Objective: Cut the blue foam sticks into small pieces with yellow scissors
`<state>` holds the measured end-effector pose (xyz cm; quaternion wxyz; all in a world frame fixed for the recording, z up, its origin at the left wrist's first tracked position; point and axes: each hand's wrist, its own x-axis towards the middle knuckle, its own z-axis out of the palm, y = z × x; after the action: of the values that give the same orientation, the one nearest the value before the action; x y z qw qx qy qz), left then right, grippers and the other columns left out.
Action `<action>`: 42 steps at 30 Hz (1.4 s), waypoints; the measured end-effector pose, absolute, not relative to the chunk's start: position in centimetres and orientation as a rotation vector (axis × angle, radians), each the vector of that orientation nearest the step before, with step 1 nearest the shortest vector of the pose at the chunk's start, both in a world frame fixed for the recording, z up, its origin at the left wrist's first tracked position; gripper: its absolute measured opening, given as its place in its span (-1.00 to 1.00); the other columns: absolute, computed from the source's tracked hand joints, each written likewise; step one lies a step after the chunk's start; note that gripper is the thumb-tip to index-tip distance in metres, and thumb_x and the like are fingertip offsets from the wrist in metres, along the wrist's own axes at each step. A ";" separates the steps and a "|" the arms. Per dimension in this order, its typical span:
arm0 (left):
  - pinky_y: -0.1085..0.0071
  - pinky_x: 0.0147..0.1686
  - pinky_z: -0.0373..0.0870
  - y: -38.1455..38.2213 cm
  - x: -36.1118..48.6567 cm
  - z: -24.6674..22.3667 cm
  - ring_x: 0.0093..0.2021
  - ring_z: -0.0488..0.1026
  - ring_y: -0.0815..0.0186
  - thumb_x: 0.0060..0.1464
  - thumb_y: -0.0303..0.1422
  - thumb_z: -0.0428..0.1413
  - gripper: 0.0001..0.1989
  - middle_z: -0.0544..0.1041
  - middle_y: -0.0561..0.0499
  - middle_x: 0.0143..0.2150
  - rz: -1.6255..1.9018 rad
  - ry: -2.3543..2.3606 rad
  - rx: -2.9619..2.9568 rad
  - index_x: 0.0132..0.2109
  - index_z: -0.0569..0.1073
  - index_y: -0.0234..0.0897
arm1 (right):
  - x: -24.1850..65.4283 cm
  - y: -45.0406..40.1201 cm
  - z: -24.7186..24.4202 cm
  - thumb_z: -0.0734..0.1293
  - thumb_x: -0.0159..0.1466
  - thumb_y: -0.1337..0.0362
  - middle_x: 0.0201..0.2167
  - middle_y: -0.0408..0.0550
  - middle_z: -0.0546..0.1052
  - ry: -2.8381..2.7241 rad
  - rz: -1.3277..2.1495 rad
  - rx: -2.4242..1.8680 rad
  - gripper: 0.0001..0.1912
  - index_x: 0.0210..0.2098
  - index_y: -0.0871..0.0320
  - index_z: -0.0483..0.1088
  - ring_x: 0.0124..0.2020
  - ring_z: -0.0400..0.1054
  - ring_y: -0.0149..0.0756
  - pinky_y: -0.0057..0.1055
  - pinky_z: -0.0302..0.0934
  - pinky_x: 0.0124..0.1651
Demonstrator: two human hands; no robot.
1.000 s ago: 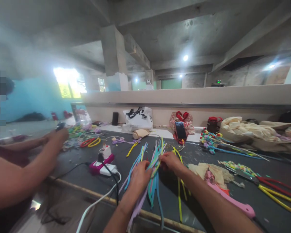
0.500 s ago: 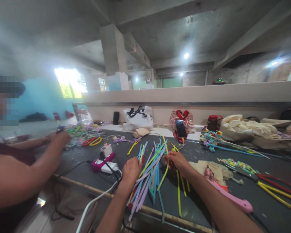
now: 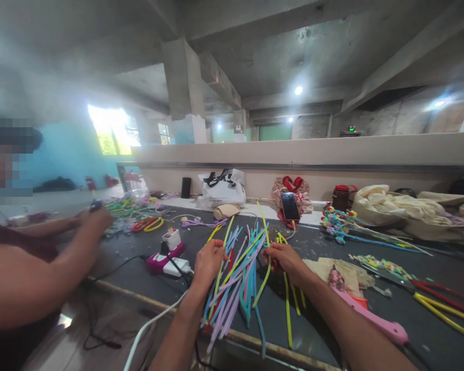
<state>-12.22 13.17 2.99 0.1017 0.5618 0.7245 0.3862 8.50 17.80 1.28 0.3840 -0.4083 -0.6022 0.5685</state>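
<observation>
A loose pile of pipe cleaners in blue, lilac, yellow and red lies at the front of the dark table, its near ends over the edge. My left hand, at the pile's left side, pinches a yellow-green pipe cleaner that stands up from the fingers. Thumb and fingers of my right hand are closed on another yellow-green pipe cleaner, upright and curving down below the hand. Several yellow pipe cleaners lie beneath my right wrist.
A pink corded glue gun rests by my right forearm, near a cloth. Left of the pile sits a power strip with a white cable. A phone leans at the back. Another person's arm works at left.
My left hand has lifted slightly off the pile's left side, and a yellow-green pipe cleaner now stands in its fingers. My right hand keeps its pipe cleaner, almost still.
</observation>
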 end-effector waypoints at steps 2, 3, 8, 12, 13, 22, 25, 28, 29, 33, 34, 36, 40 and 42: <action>0.46 -0.44 0.29 13.1 -12.0 3.4 -0.50 0.43 0.38 0.00 -0.36 -0.09 -0.77 0.50 0.08 -0.56 1.219 2.049 1.654 -0.20 0.35 -0.34 | 8.6 17.8 1.3 0.26 0.09 0.22 -0.71 -0.26 0.38 -1.500 1.483 -1.005 -0.82 -0.50 0.24 0.35 -0.78 0.17 -0.56 -0.60 -0.11 -0.74; 0.48 -0.48 0.29 13.0 -11.7 3.6 -0.54 0.43 0.39 0.00 -0.34 -0.10 -0.74 0.51 0.07 -0.55 1.252 2.004 1.654 -0.20 0.35 -0.35 | 8.6 17.8 1.4 0.27 0.07 0.21 -0.71 -0.26 0.39 -1.482 1.507 -0.981 -0.82 -0.50 0.23 0.35 -0.78 0.16 -0.56 -0.60 -0.12 -0.74; 0.53 -0.56 0.26 12.7 -8.1 4.7 -0.57 0.41 0.40 -0.05 -0.26 -0.06 -0.72 0.52 0.06 -0.56 1.305 1.788 1.724 -0.24 0.37 -0.34 | 8.5 17.2 2.0 0.34 -0.02 0.14 -0.67 -0.28 0.36 -1.394 1.665 -0.807 -0.74 -0.38 0.18 0.38 -0.78 0.09 -0.61 -0.61 -0.12 -0.73; 0.56 -0.61 0.22 12.6 -4.9 5.0 -0.61 0.39 0.42 -0.13 -0.33 0.02 -0.88 0.49 0.11 -0.63 1.172 1.714 1.817 -0.43 0.40 -0.27 | 8.5 16.9 2.3 0.37 -0.06 0.11 -0.67 -0.27 0.32 -1.322 1.724 -0.693 -0.68 -0.36 0.19 0.38 -0.77 0.07 -0.62 -0.62 -0.14 -0.74; 0.56 -0.63 0.20 12.6 -4.6 5.1 -0.64 0.38 0.43 -0.13 -0.32 0.01 -0.88 0.49 0.12 -0.64 1.136 1.720 1.834 -0.45 0.40 -0.27 | 8.6 16.9 2.4 0.38 -0.06 0.12 -0.69 -0.28 0.30 -1.302 1.725 -0.678 -0.70 -0.40 0.20 0.38 -0.78 0.06 -0.62 -0.62 -0.15 -0.75; 0.44 -0.45 0.16 12.1 -9.4 3.5 -0.40 0.42 0.25 -0.12 -0.32 -0.01 -0.84 0.52 -0.02 -0.48 0.909 2.144 1.926 -0.47 0.44 -0.22 | 10.7 19.0 2.5 0.16 0.23 0.24 -0.60 -0.26 0.31 -1.153 1.651 -0.681 -0.78 -0.44 0.26 0.28 -0.72 0.12 -0.60 -0.64 0.00 -0.73; 0.43 -0.45 0.17 12.1 -9.3 2.1 -0.38 0.43 0.24 -0.13 -0.36 0.00 -0.86 0.53 -0.04 -0.47 0.804 2.194 1.921 -0.48 0.45 -0.22 | 10.6 19.2 2.1 0.15 0.24 0.22 -0.63 -0.28 0.29 -1.178 1.661 -0.711 -0.77 -0.42 0.26 0.28 -0.74 0.10 -0.61 -0.63 0.00 -0.73; 0.41 -0.41 0.20 12.3 -8.9 1.6 -0.38 0.43 0.26 -0.12 -0.39 0.02 -0.88 0.52 -0.05 -0.45 0.750 2.238 1.872 -0.45 0.45 -0.26 | 10.4 19.1 1.9 0.15 0.24 0.22 -0.63 -0.27 0.29 -1.203 1.661 -0.739 -0.76 -0.43 0.26 0.28 -0.74 0.10 -0.61 -0.64 -0.01 -0.74; 0.41 -0.41 0.21 12.4 -9.0 1.6 -0.40 0.42 0.28 -0.11 -0.38 0.02 -0.88 0.52 -0.03 -0.46 0.740 2.241 1.857 -0.45 0.44 -0.28 | 10.3 19.0 1.9 0.15 0.24 0.22 -0.63 -0.27 0.30 -1.206 1.658 -0.746 -0.76 -0.43 0.26 0.28 -0.74 0.10 -0.61 -0.64 -0.02 -0.74; 0.45 -0.44 0.20 12.5 -9.7 2.3 -0.44 0.41 0.34 -0.07 -0.35 -0.01 -0.84 0.51 0.02 -0.49 0.797 2.222 1.824 -0.44 0.45 -0.28 | 10.2 18.7 2.1 0.16 0.23 0.23 -0.64 -0.27 0.31 -1.219 1.661 -0.761 -0.77 -0.45 0.26 0.28 -0.75 0.10 -0.62 -0.65 -0.06 -0.76; 0.47 -0.46 0.19 12.5 -9.9 2.5 -0.43 0.41 0.33 -0.07 -0.35 -0.02 -0.83 0.51 0.03 -0.50 0.830 2.217 1.819 -0.44 0.45 -0.26 | 10.2 18.7 2.2 0.17 0.22 0.23 -0.64 -0.27 0.32 -1.223 1.663 -0.761 -0.77 -0.45 0.26 0.29 -0.76 0.10 -0.61 -0.65 -0.07 -0.76; 0.48 -0.49 0.16 12.4 -10.2 3.1 -0.43 0.42 0.31 -0.08 -0.35 -0.05 -0.80 0.51 0.04 -0.53 0.903 2.214 1.809 -0.47 0.46 -0.23 | 10.1 18.5 2.2 0.21 0.19 0.23 -0.65 -0.26 0.34 -1.229 1.665 -0.759 -0.79 -0.46 0.26 0.30 -0.76 0.11 -0.61 -0.65 -0.08 -0.76; 0.50 -0.50 0.15 11.9 -9.6 4.4 -0.44 0.42 0.33 -0.06 -0.31 -0.09 -0.77 0.51 0.05 -0.52 1.035 2.195 1.795 -0.43 0.45 -0.23 | 9.6 18.2 2.2 0.34 0.03 0.24 -0.68 -0.25 0.38 -1.227 1.668 -0.764 -0.84 -0.51 0.24 0.33 -0.78 0.11 -0.63 -0.66 -0.11 -0.75; 0.51 -0.50 0.16 11.6 -8.4 4.8 -0.45 0.42 0.35 -0.05 -0.30 -0.08 -0.77 0.52 0.05 -0.50 1.074 2.162 1.812 -0.39 0.45 -0.24 | 9.3 18.0 2.2 0.38 -0.04 0.25 -0.69 -0.25 0.38 -1.223 1.676 -0.766 -0.82 -0.50 0.22 0.35 -0.78 0.10 -0.64 -0.66 -0.10 -0.74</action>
<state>-8.42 11.58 4.85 0.0617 0.5991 0.7150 0.3550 9.34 17.95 2.20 0.4485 -0.3095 -0.4942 0.6774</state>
